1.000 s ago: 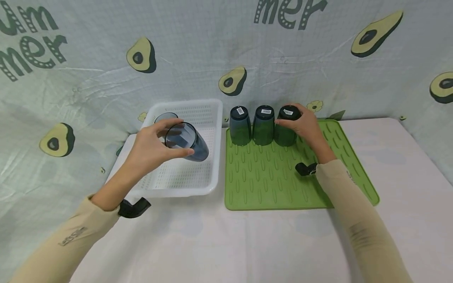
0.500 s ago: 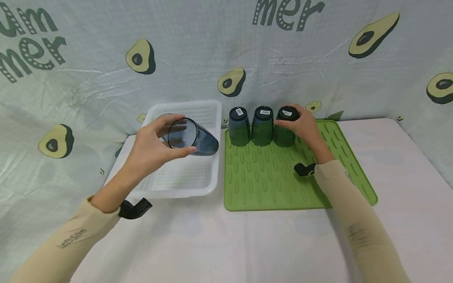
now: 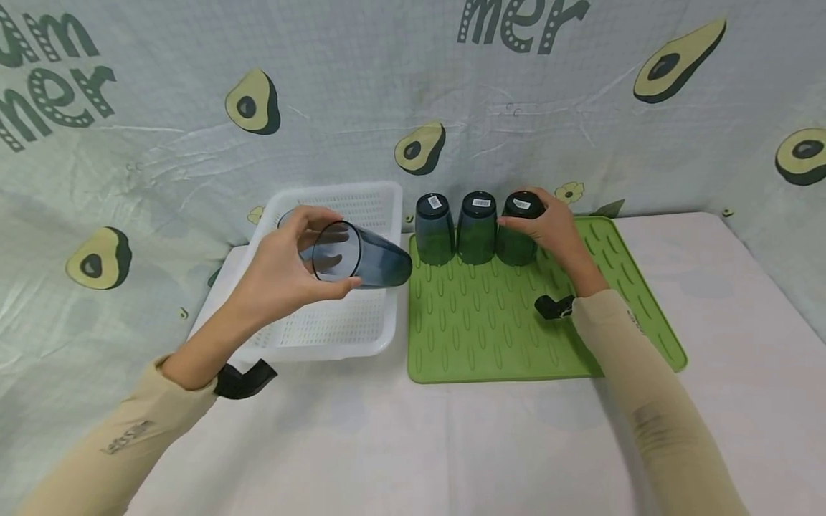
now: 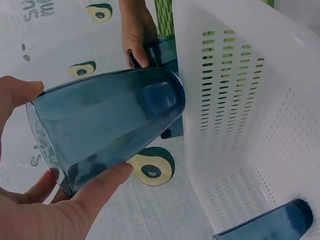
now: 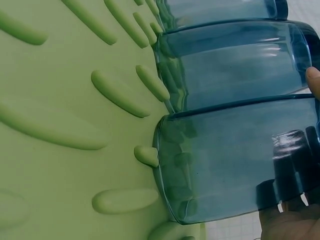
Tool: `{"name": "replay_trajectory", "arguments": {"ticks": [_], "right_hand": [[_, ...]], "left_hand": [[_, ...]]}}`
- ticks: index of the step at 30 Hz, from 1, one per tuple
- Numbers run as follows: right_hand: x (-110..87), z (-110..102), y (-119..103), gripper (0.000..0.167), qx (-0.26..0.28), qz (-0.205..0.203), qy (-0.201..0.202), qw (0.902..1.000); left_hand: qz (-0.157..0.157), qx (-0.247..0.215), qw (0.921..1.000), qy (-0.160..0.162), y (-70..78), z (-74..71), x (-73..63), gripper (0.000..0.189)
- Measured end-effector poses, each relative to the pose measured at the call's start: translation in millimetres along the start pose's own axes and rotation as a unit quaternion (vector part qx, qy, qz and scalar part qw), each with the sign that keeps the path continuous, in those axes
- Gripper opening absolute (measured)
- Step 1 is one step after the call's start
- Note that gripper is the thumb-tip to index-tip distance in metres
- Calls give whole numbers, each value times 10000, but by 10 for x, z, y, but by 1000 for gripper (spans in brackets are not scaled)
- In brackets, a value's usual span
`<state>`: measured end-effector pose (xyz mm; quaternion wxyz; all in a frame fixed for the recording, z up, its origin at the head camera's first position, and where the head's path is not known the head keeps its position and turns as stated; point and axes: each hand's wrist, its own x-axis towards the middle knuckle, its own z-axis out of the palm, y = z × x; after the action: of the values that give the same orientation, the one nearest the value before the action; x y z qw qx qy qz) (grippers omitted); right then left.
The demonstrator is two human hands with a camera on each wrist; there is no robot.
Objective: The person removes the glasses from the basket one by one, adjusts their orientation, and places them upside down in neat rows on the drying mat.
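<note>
My left hand (image 3: 277, 272) grips a blue tinted drinking glass (image 3: 387, 261) near its rim, thumb on one side and fingers on the other. The glass is tilted onto its side above the white basket, its base pointing right. On the green mat, three similar glasses stand upside down in a row against the back. Around the base end of the rightmost glass (image 3: 514, 247) my right hand (image 3: 551, 226) holds on, its fingers behind the glass in the right wrist view. Another blue glass (image 4: 272, 225) lies inside the basket, mostly hidden by my left hand in the head view.
The white perforated basket (image 3: 323, 351) stands left of the ribbed green mat (image 3: 477, 344). Beside the held glass are the middle glass (image 3: 476, 236) and the left glass (image 3: 435, 236), labels on their bases. A patterned cloth wall (image 3: 348, 86) rises directly behind.
My left hand has tipped its glass further onto its side and shifted it slightly right, so the base now reaches the basket's right rim in the head view. My right hand has stayed put.
</note>
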<state>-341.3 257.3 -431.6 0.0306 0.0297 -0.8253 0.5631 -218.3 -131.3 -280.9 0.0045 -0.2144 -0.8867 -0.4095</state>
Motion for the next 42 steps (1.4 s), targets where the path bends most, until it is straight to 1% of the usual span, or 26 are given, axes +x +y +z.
{"name": "replay_trajectory", "arguments": {"ticks": [5,8,11,13,15,17,20,24,26,29,31,36,39,42], "right_hand": [[17,-12,16,75,-43,-42,27,10000],[23,-13,27,76,-99,-44,40,9999],[32,-5,29,77,-166,-85,26,9998],[38,2,27,77,-203,-135,26,9997],[38,2,22,77,-230,-166,34,9996],[32,0,18,77,-257,-161,50,9995],[13,3,-1,76,-284,-135,25,9995],[-2,16,-27,75,-240,-130,-7,9996],[-2,20,-26,74,-210,-133,6,9997],[-2,22,-21,74,-205,-154,32,9997],[-2,19,-17,74,-234,-142,39,9996],[-10,9,-24,75,-333,-157,32,9993],[-9,-2,-40,76,-426,-185,-35,9989],[-5,-23,-69,78,-433,-201,-189,9987]], "left_hand": [[19,474,9989,-57,12,-74,-2,73],[149,922,9956,-15,-26,-61,-33,74],[234,1218,9923,75,-75,-33,-65,75],[323,1318,9906,165,-71,-34,-66,75],[440,1375,9892,270,-32,-49,-48,74],[622,1432,9871,365,29,-66,-27,74],[869,1410,9851,470,112,-76,-12,74],[1137,1369,9831,421,188,-59,2,75],[1289,1462,9801,374,220,-43,17,76],[1432,1681,9747,334,260,-17,40,75],[1459,1774,9728,314,284,-5,50,74],[1414,1819,9727,284,314,0,51,70],[1334,1774,9747,271,315,6,44,71],[1258,1577,9792,210,318,23,43,75]]}}
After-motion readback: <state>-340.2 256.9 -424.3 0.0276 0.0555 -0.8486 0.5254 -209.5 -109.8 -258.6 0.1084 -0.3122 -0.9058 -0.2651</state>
